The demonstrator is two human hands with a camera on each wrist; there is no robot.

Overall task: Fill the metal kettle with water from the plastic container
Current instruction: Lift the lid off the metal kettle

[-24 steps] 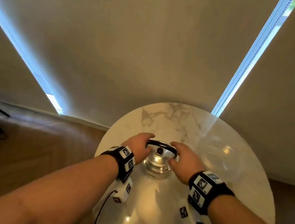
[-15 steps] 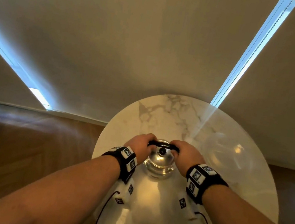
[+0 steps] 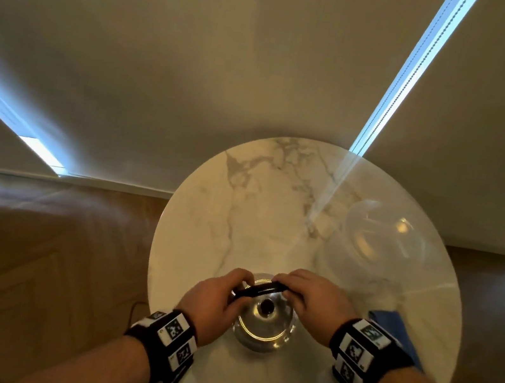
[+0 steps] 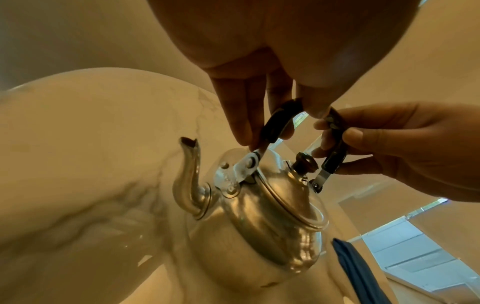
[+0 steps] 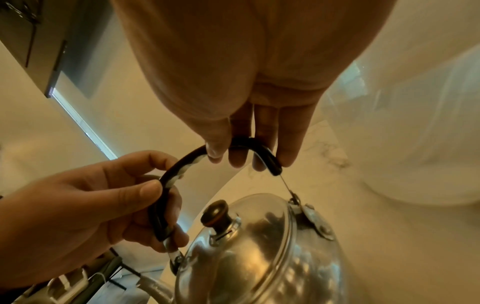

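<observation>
On the kettle handle (image 3: 256, 289), 2 pinching hands (image 3: 262, 303)

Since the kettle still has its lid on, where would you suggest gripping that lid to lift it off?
Pinch the dark knob at the centre of the lid from straight above. It stands proud, but the handle arches over it, so swing that aside first.

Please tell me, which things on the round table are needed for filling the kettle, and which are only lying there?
Needed: metal kettle, handle held by left hand and right hand; lid on; clear plastic container.

Only lying there: blue cloth, marble table.
</observation>
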